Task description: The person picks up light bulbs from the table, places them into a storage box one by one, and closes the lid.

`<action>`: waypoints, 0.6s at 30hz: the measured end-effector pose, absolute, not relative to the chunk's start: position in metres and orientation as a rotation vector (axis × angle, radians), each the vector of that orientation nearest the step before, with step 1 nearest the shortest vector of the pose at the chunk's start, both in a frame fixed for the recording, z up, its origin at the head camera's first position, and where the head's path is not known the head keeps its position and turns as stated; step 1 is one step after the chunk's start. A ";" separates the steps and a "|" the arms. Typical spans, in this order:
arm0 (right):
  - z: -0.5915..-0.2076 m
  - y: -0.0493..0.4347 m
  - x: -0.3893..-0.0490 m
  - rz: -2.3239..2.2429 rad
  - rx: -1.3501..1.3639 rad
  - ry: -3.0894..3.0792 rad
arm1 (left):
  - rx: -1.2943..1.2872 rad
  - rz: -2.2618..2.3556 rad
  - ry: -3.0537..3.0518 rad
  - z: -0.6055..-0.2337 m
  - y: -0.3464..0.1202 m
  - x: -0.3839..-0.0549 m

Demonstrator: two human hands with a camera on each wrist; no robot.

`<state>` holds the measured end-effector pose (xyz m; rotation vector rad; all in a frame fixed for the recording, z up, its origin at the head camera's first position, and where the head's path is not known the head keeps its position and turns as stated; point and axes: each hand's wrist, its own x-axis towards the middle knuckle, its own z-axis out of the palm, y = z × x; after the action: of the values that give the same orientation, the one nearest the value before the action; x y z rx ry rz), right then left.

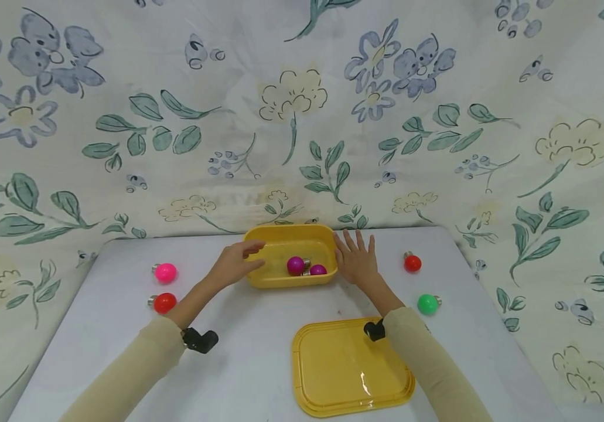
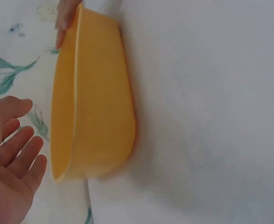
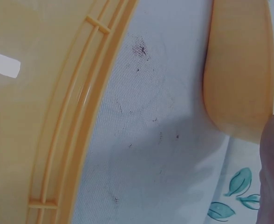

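A yellow plastic tub (image 1: 290,281) stands at the back of the table with two purple light bulbs (image 1: 296,266) inside, toward its right end. My left hand (image 1: 234,265) reaches over the tub's left end, fingers and thumb spread apart with nothing between them. In the left wrist view that hand (image 2: 11,163) is just off the tub's rim (image 2: 75,93). On the other side, my right hand (image 1: 357,261) lies against the tub's right end, its fingers straight and fanned out. Only its thumb side (image 3: 273,168) shows in the right wrist view, right at the rim.
A yellow lid (image 1: 354,369) lies flat in front, partly under my right forearm. A pink bulb (image 1: 166,272) and a red bulb (image 1: 164,303) lie at left; another red bulb (image 1: 413,263) and a green bulb (image 1: 428,304) at right. Floral cloth (image 1: 291,176) hangs behind the table.
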<state>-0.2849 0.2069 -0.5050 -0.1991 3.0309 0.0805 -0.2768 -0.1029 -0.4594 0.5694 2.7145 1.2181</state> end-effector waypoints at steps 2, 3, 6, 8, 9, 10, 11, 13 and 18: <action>-0.505 0.207 -0.285 0.082 -0.199 3.033 | 0.558 1.207 2.725 -0.458 -0.113 -0.274; -0.505 0.207 -0.285 0.085 -0.199 3.033 | 0.550 1.200 2.732 -0.457 -0.119 -0.272; -0.506 0.207 -0.285 0.099 -0.198 3.034 | 0.493 1.173 2.758 -0.458 -0.136 -0.267; -0.506 0.207 -0.286 0.107 -0.197 3.036 | 0.464 1.170 2.765 -0.459 -0.148 -0.264; -0.507 0.207 -0.286 0.114 -0.197 3.036 | 0.442 1.169 2.764 -0.459 -0.154 -0.262; -0.507 0.207 -0.286 0.122 -0.197 3.036 | 0.431 1.176 2.767 -0.460 -0.160 -0.261; -0.507 0.207 -0.286 0.125 -0.198 3.038 | 0.428 1.184 2.770 -0.459 -0.166 -0.260; -0.507 0.207 -0.286 0.119 -0.200 3.040 | 0.419 1.198 2.771 -0.459 -0.178 -0.257; -0.507 0.207 -0.285 0.105 -0.201 3.050 | 0.372 1.186 2.790 -0.463 -0.210 -0.250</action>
<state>-0.2853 0.2070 -0.5071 -0.2008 3.0500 0.1053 -0.2501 -0.2095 -0.4628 0.3722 2.7899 1.1855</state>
